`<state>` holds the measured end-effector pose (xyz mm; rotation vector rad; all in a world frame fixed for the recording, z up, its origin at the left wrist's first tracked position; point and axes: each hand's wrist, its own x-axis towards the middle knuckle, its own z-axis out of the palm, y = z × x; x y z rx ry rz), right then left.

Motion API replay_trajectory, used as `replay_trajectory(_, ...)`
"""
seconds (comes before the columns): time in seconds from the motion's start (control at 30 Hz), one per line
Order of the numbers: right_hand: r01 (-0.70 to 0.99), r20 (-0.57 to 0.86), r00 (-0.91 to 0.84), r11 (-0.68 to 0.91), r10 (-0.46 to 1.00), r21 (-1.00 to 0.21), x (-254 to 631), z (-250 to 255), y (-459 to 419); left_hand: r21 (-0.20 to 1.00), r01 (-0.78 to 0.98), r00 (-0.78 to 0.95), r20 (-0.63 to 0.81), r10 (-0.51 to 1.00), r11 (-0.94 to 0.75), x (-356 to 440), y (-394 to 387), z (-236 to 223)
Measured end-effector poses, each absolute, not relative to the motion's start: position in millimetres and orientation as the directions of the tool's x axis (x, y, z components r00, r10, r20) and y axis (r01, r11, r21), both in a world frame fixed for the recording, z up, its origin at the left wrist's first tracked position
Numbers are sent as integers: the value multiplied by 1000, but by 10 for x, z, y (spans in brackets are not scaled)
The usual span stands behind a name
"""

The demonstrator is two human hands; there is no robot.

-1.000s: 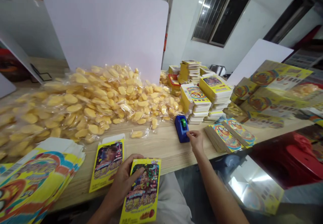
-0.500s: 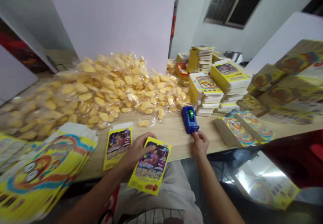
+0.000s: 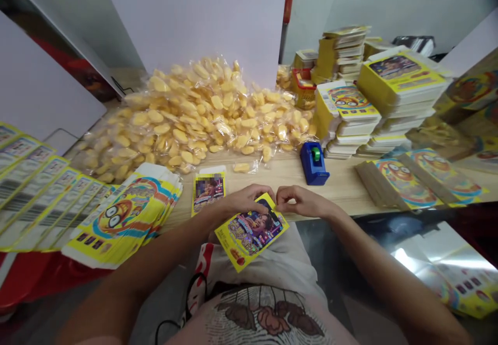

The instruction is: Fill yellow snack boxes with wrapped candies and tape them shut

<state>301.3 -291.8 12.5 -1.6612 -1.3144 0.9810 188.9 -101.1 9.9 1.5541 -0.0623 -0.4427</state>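
Left hand (image 3: 247, 201) and right hand (image 3: 304, 202) close together, fingertips almost meeting, both gripping the top edge of a flat yellow printed carton blank (image 3: 252, 232), which tilts over the lap just off the near edge of the counter (image 3: 342, 188). Just beyond it, on the bare wood, a matching blank (image 3: 209, 192) lying flat. Toward the left end of the counter, a loose stack of printed box sheets (image 3: 128, 215), with more yellow sheets (image 3: 39, 184) fanned out further left. Near the right edge, two fanned bundles of folded cartons (image 3: 420, 179). Past the hands, a blue tape dispenser (image 3: 314, 164) with a green core, right beside tall stacks of boxes (image 3: 346, 122). Along the far edge, a heap of clear bags of yellow crisps (image 3: 202, 122), with one small bag (image 3: 241, 167) lying apart in front, and a white partition (image 3: 187, 18) behind.
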Motion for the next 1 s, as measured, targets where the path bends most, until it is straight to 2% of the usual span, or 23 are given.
replay_trajectory(0.17, 549, -121, 297, -273, 947, -790, 2892, 121, -2861, 968, 251, 923, -234, -307, 19, 1853, -1033, 59)
replay_trajectory(0.27, 514, -156, 406, -366, 900, -776, 2819, 78, -2889, 959, 272, 915, -233, -328, 76, 1799, -1030, 31)
replay_trajectory(0.33, 345, -197, 434, -364, 879, -865, 2787, 24, -2914, 960, 262, 915, -215, -342, 99, 1766, -1034, 47)
replay_trajectory(0.4, 44, -261, 367, -297, 893, -954, 2759, -60, -2938, 966, 233, 914, -179, -363, 110, 1740, -1049, 89)
replay_trajectory(0.43, -129, -287, 295, -259, 912, -957, 2742, -115, -2948, 967, 225, 912, -166, -376, 117, 1729, -1061, 114)
replay_trajectory(0.5, -430, -304, 141, -218, 942, -876, 2697, -249, -2959, 964, 228, 908, -161, -387, 134, 1706, -1089, 167)
replay_trajectory(0.57, -617, -297, 79, -187, 952, -764, 2633, -388, -2954, 957, 248, 909, -177, -377, 148, 1678, -1113, 218)
replay_trajectory(0.63, -716, -299, 117, -128, 947, -686, 2546, -483, -2933, 949, 267, 913, -195, -358, 165, 1644, -1125, 266)
replay_trajectory(0.7, -769, -304, 243, -8, 921, -639, 2433, -498, -2906, 938, 269, 937, -202, -286, 218, 1615, -1128, 297)
replay_trajectory(0.77, -755, -294, 441, 173, 848, -633, 2310, -451, -2880, 930, 231, 972, -208, -109, 286, 1621, -1128, 286)
replay_trajectory(0.83, -630, -229, 623, 306, 748, -714, 2210, -395, -2872, 936, 166, 970, -211, 119, 309, 1689, -1143, 220)
replay_trajectory(0.93, -352, -93, 752, 279, 652, -894, 2170, -312, -2978, 953, 119, 940, -199, 278, 278, 1849, -1243, 114)
replay_trajectory(1.0, -230, -63, 796, 205, 602, -951, 2219, -190, -3186, 979, 41, 927, -112, 359, 198, 1882, -1348, 129)
